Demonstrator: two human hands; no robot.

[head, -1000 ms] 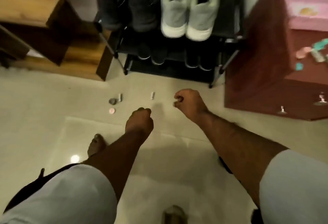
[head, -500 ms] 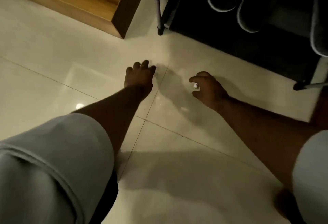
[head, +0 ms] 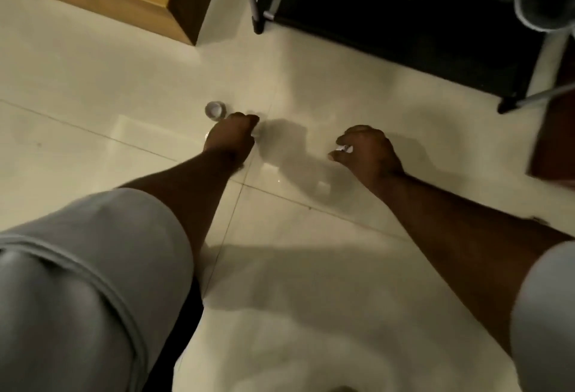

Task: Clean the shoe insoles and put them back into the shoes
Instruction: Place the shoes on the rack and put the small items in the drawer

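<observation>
Your left hand (head: 231, 136) curls down near the small round silvery cap (head: 215, 109), right hand (head: 367, 150) pinching a tiny white piece (head: 343, 149); clear them before fetching insoles.

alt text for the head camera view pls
Two bare hands reach down to a tiled floor: the right hand pinches a small white item, the left hand curls beside a small round object. A dark shoe rack stands beyond.
</observation>
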